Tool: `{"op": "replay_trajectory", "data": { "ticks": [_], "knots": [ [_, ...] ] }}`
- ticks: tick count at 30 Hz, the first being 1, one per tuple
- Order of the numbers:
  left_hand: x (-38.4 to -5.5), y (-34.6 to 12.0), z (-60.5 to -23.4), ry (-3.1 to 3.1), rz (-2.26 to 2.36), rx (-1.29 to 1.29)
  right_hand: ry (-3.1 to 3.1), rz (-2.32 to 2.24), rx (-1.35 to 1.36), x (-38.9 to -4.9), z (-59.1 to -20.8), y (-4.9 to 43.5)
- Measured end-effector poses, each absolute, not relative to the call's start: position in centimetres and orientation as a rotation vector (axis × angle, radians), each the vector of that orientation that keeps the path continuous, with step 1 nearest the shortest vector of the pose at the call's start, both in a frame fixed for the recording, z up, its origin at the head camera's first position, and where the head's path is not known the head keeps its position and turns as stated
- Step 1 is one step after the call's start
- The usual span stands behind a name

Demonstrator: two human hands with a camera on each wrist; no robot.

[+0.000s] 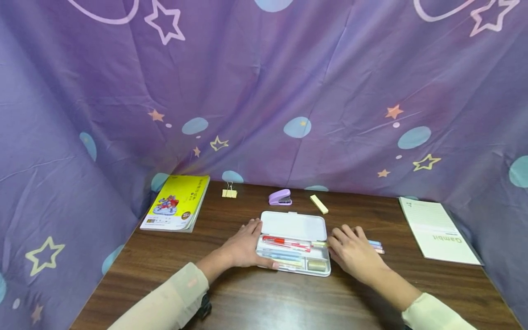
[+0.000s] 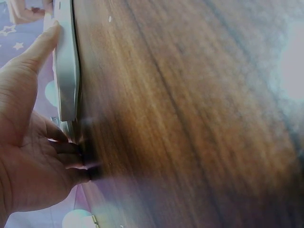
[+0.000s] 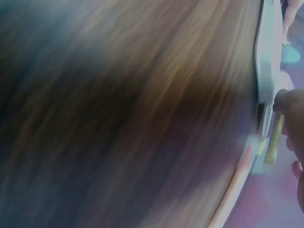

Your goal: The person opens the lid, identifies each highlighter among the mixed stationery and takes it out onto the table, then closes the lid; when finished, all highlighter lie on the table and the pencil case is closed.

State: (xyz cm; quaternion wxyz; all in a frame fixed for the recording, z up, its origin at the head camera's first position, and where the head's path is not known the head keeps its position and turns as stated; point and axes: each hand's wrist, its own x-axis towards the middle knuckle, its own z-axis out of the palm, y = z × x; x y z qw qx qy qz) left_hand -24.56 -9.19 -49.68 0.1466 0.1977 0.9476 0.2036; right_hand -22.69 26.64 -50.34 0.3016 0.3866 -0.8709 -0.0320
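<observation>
An open white pencil case (image 1: 294,225) lies on the table with its lid tipped back. Inside are red pens (image 1: 284,242), pale blue and yellow pens (image 1: 284,257) and a beige block (image 1: 316,265) in the front right compartment. My left hand (image 1: 244,245) rests at the case's left end, thumb laid along the front rim and fingers extended beside the back corner. At the right edge, my right hand (image 1: 352,251) pinches a slim yellow stick (image 3: 273,142), probably a pen, whose end reaches over the case. Several pastel pens (image 1: 376,246) lie just beyond this hand, partly hidden.
Along the back stand a yellow binder clip (image 1: 229,193), a purple stapler (image 1: 280,197) and a pale yellow bar (image 1: 319,204). A yellow booklet (image 1: 177,201) lies at left, a white notepad (image 1: 439,231) at right. A purple curtain (image 1: 264,91) encloses the table.
</observation>
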Motion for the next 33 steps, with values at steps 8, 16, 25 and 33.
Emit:
{"op": "replay_trajectory", "data": {
  "ticks": [8, 16, 25, 33],
  "knots": [
    [-24.5, -9.3, -49.8, 2.719, 0.6, 0.56, -2.328, -0.092, 0.99, -22.1, -51.5, 30.4],
    [-24.5, -9.3, -49.9, 2.718, 0.602, 0.559, -2.319, -0.096, 0.983, -21.9, -52.0, 32.7],
    [-24.5, -9.2, -49.8, 2.711, 0.589, 0.552, -2.311, -0.116, 0.966, -21.7, -52.7, 33.6],
    [-24.6, -9.2, -49.7, 2.714, 0.591, 0.548, -2.308, -0.107, 0.971, -21.8, -52.5, 33.7]
  ]
}}
